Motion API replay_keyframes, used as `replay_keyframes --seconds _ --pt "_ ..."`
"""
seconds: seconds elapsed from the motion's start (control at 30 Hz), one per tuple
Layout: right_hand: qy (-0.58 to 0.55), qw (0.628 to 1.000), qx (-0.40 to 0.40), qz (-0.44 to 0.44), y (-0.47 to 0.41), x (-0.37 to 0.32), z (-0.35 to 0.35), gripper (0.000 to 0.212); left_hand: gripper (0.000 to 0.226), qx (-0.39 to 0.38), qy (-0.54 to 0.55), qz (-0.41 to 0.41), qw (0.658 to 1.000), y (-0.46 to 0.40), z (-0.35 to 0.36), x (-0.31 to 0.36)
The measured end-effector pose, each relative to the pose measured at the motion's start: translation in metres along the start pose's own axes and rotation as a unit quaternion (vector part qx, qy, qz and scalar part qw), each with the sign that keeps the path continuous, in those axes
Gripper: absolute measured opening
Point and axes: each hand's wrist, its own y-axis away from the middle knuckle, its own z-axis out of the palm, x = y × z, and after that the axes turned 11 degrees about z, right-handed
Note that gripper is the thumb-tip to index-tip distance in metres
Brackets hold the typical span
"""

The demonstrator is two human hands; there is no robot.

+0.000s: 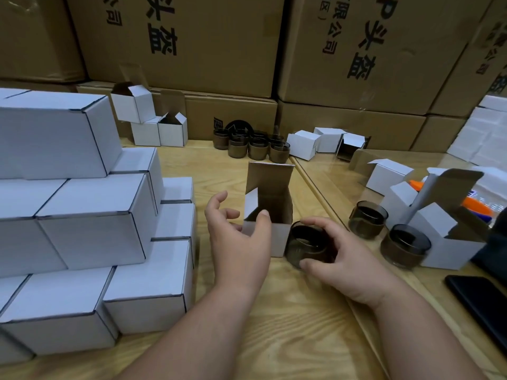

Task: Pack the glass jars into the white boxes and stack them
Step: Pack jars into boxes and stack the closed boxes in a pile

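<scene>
Glass jar [307,246] pinched in right hand [340,259], beside open box [270,215]; left hand [238,234] spread. Stack [82,215] left large; jars [252,145] remain far.

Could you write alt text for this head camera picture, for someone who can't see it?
A person's right hand grips a dark glass jar beside an open white box steadied by the left hand; closed white boxes stand stacked at left.
</scene>
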Motion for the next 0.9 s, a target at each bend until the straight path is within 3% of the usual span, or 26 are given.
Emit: replay_keyframes --seconds 0.13,0.23,0.33,0.43,0.53,0.73,0.9 --pt "-0.077 0.994 0.074 0.017 0.001 0.001 -0.001 0.048 0.074 -0.049 0.023 -0.016 0.998 -0.002 0.0 0.001" --pt "-0.307 0.944 0.115 0.029 -0.004 -0.004 0.004 0.038 0.072 -0.097 0.028 -0.04 0.994 -0.004 0.0 0.005" --pt "-0.446 0.883 0.145 0.035 -0.008 -0.017 0.012 0.058 0.07 -0.104 0.004 -0.045 0.994 -0.005 0.001 0.005" --pt "-0.505 0.85 0.147 0.012 -0.012 -0.023 0.014 0.094 0.073 -0.098 -0.032 -0.034 0.994 -0.003 0.002 0.005" --pt "-0.494 0.855 0.145 -0.064 -0.01 -0.028 0.017 0.078 0.075 -0.099 -0.052 -0.023 0.993 0.0 0.004 0.006" --pt "-0.303 0.888 0.284 -0.197 0.0 -0.041 0.03 0.013 0.075 -0.099 -0.066 -0.013 0.993 0.001 0.007 0.01" --pt "-0.17 0.924 0.228 -0.256 -0.001 -0.051 0.052 0.018 0.068 -0.104 -0.06 -0.004 0.993 -0.001 0.007 0.01"
